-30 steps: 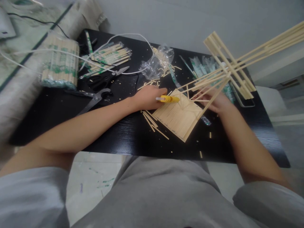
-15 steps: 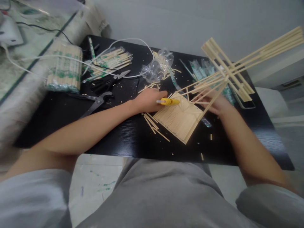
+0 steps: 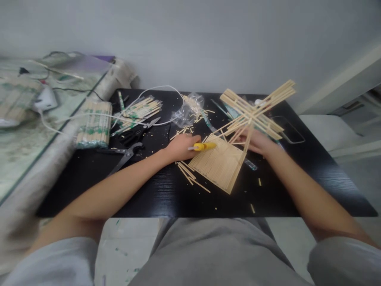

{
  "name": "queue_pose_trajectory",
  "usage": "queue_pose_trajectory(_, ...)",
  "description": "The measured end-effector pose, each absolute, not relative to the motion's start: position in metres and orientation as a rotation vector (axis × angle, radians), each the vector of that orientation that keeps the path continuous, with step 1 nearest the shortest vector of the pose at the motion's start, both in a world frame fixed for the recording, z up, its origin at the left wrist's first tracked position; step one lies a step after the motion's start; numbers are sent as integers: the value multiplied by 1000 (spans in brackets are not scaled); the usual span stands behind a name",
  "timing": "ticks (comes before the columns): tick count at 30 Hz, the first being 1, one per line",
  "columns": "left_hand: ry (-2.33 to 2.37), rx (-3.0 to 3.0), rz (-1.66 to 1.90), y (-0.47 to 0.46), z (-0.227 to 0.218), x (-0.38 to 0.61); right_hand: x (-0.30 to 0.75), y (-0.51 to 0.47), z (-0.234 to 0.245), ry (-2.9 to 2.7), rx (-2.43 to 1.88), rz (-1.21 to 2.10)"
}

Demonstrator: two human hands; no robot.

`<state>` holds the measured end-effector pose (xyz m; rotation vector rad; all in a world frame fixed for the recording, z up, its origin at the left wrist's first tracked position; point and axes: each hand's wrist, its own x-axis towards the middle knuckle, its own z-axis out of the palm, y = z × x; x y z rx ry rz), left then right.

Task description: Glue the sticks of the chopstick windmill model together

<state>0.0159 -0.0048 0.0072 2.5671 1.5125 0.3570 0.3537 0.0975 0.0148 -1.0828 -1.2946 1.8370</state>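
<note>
My left hand [image 3: 182, 147] is closed round a yellow hot glue gun [image 3: 204, 146], a pale glue stick jutting from its back end. The gun's front lies over a windmill model [image 3: 216, 167] built of thin wooden sticks, with a flat stick base, slanting legs and crossed blades [image 3: 251, 115] leaning up to the right. Behind the legs, my right hand [image 3: 256, 140] is closed on the model's frame; the sticks partly cover its fingers. Several loose sticks [image 3: 187, 174] lie left of the base, below my left hand.
On the black table [image 3: 143, 198] lie pliers [image 3: 126, 154], black-handled scissors [image 3: 144, 130], wrapped chopsticks [image 3: 138, 113] and a crumpled clear bag [image 3: 190, 109]. A chopstick pack [image 3: 94, 125] stands at the left. A white cable [image 3: 160, 87] loops across the back. A phone-like object [image 3: 288, 130] lies right.
The view has tilted up, so the table sits lower in the picture. The model's blades have swung toward the left and look more upright. Both hands keep their holds.
</note>
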Motion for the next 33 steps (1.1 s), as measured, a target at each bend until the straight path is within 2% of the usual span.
queue_pose_trajectory(15,1585,2448,248,-9,18,15,359,111,-8,-1364,-918,1950)
queue_pose_trajectory(33,1549,2446,345,0,1,3,353,119,-23,-1306,-730,1957)
